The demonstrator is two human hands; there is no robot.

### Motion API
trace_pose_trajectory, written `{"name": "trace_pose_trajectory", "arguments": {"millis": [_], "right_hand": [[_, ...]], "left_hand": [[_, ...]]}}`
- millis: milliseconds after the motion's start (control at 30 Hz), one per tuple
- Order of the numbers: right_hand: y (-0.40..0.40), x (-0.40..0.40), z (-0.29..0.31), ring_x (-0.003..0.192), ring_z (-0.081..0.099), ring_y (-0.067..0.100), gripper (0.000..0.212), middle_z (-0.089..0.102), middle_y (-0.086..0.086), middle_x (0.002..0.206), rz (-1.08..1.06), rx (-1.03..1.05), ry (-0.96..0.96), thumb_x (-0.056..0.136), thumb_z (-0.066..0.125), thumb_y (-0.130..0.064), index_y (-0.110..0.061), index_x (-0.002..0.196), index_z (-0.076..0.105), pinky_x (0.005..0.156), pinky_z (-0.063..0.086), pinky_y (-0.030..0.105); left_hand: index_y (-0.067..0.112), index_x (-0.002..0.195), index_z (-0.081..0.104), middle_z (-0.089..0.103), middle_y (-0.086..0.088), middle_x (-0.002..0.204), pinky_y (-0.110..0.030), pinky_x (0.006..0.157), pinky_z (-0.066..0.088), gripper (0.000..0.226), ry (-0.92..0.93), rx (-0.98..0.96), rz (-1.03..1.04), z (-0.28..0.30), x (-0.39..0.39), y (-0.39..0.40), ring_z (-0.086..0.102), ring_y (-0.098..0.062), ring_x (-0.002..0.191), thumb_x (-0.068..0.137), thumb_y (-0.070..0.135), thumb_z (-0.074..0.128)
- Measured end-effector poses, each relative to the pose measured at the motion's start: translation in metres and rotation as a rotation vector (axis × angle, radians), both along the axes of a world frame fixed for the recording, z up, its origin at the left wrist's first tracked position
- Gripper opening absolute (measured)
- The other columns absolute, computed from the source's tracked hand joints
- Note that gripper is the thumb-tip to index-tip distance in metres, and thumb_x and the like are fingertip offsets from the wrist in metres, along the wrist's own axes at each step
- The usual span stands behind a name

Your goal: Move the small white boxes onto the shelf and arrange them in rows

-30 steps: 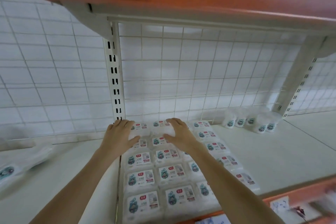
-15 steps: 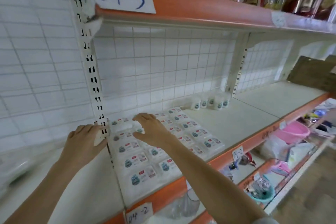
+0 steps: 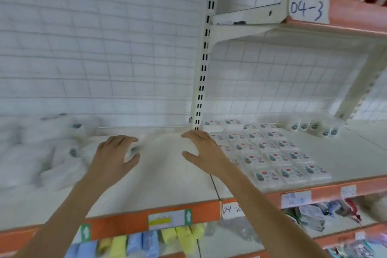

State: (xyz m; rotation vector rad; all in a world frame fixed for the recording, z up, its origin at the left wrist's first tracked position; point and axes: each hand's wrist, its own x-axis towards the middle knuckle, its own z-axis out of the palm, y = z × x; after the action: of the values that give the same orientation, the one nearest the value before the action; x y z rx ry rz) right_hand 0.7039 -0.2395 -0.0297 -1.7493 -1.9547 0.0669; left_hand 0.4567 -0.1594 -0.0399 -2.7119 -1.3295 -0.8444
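Note:
Small white boxes (image 3: 270,153) with red and teal labels lie flat in neat rows on the white shelf (image 3: 163,184), right of the upright post. My right hand (image 3: 201,151) hovers open at the left edge of those rows, holding nothing. My left hand (image 3: 116,153) is open over bare shelf farther left, fingers spread. A blurred heap of white packages (image 3: 54,148) lies at the far left of the shelf, a short way from my left hand.
A slotted upright post (image 3: 204,58) stands behind my right hand. Small white round tubs (image 3: 314,126) stand at the back right. An upper orange-edged shelf (image 3: 345,16) labelled 04-3 overhangs the right. Lower shelves hold coloured packs (image 3: 146,241).
Both hands have left the rows of boxes and moved left over bare shelf. The view has swung left, so the rows now sit to the right.

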Motion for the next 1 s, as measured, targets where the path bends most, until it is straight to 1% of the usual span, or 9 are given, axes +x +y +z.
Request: {"name": "trace_pose_trajectory", "arguments": {"millis": [200, 300, 400, 600, 700, 833, 900, 933, 1000], "right_hand": [[-0.013, -0.031, -0.006, 0.125, 0.038, 0.011, 0.042, 0.046, -0.008, 0.134, 0.108, 0.059, 0.102, 0.091, 0.055, -0.03, -0.023, 0.131, 0.045, 0.103, 0.03, 0.024], [-0.031, -0.039, -0.013, 0.121, 0.04, 0.007, 0.04, 0.047, -0.011, 0.13, 0.152, 0.098, 0.142, 0.09, 0.056, -0.029, -0.025, 0.129, 0.048, 0.097, 0.031, 0.018], [-0.051, -0.045, -0.019, 0.116, 0.04, 0.005, 0.04, 0.046, -0.018, 0.121, 0.205, 0.1, 0.152, 0.088, 0.052, -0.037, -0.027, 0.127, 0.05, 0.094, 0.034, 0.02], [-0.093, -0.062, -0.033, 0.109, 0.036, -0.007, 0.05, 0.044, -0.023, 0.117, 0.348, 0.083, 0.182, 0.083, 0.037, -0.054, -0.03, 0.125, 0.049, 0.09, 0.032, 0.015], [-0.114, -0.076, -0.046, 0.107, 0.036, -0.008, 0.039, 0.044, -0.024, 0.115, 0.43, 0.035, 0.21, 0.087, 0.049, -0.043, -0.031, 0.124, 0.05, 0.089, 0.034, 0.017], [-0.135, -0.103, -0.058, 0.11, 0.037, -0.002, 0.038, 0.041, -0.022, 0.115, 0.546, -0.04, 0.236, 0.089, 0.052, -0.038, -0.028, 0.125, 0.049, 0.09, 0.032, 0.017], [-0.142, -0.12, -0.062, 0.114, 0.034, -0.003, 0.036, 0.04, -0.021, 0.118, 0.601, -0.094, 0.24, 0.091, 0.054, -0.033, -0.027, 0.126, 0.047, 0.094, 0.033, 0.019], [-0.145, -0.13, -0.064, 0.115, 0.034, -0.003, 0.036, 0.039, -0.021, 0.119, 0.634, -0.105, 0.237, 0.091, 0.054, -0.032, -0.028, 0.126, 0.047, 0.094, 0.034, 0.019], [-0.149, -0.152, -0.067, 0.113, 0.034, -0.006, 0.035, 0.041, -0.023, 0.118, 0.699, -0.103, 0.243, 0.09, 0.055, -0.03, -0.03, 0.125, 0.048, 0.088, 0.03, 0.007]], "left_hand": [[0.013, 0.098, 0.065, 0.066, -0.004, 0.091, -0.041, 0.069, 0.051, 0.046, -0.023, 0.012, 0.128, 0.001, -0.062, -0.041, 0.064, -0.029, 0.086, 0.075, 0.045, 0.041], [0.012, 0.097, 0.065, 0.066, -0.003, 0.089, -0.041, 0.068, 0.052, 0.044, -0.06, 0.03, 0.215, -0.003, -0.079, -0.071, 0.064, -0.028, 0.084, 0.076, 0.043, 0.042], [0.011, 0.095, 0.066, 0.066, -0.003, 0.086, -0.04, 0.064, 0.052, 0.041, -0.06, 0.041, 0.283, -0.009, -0.088, -0.104, 0.065, -0.029, 0.079, 0.078, 0.04, 0.043], [0.013, 0.102, 0.065, 0.066, -0.004, 0.097, -0.041, 0.072, 0.052, 0.042, -0.107, -0.049, 0.448, -0.024, -0.101, -0.181, 0.063, -0.028, 0.089, 0.079, 0.042, 0.044], [0.014, 0.104, 0.065, 0.066, -0.004, 0.098, -0.04, 0.073, 0.05, 0.044, -0.095, -0.069, 0.548, -0.03, -0.109, -0.224, 0.063, -0.028, 0.091, 0.079, 0.042, 0.043], [0.016, 0.11, 0.063, 0.064, -0.001, 0.103, -0.039, 0.078, 0.047, 0.054, -0.102, -0.152, 0.727, -0.041, -0.125, -0.276, 0.059, -0.024, 0.098, 0.076, 0.05, 0.037], [0.018, 0.109, 0.063, 0.065, 0.0, 0.103, -0.037, 0.078, 0.046, 0.053, -0.106, -0.147, 0.78, -0.047, -0.138, -0.298, 0.06, -0.023, 0.097, 0.076, 0.05, 0.038], [0.018, 0.108, 0.063, 0.065, 0.001, 0.101, -0.036, 0.077, 0.046, 0.051, -0.095, -0.141, 0.806, -0.049, -0.144, -0.309, 0.061, -0.023, 0.096, 0.076, 0.049, 0.04], [0.019, 0.107, 0.063, 0.066, 0.001, 0.1, -0.036, 0.077, 0.045, 0.044, -0.086, -0.136, 0.872, -0.052, -0.16, -0.328, 0.062, -0.023, 0.095, 0.077, 0.045, 0.045]]}}
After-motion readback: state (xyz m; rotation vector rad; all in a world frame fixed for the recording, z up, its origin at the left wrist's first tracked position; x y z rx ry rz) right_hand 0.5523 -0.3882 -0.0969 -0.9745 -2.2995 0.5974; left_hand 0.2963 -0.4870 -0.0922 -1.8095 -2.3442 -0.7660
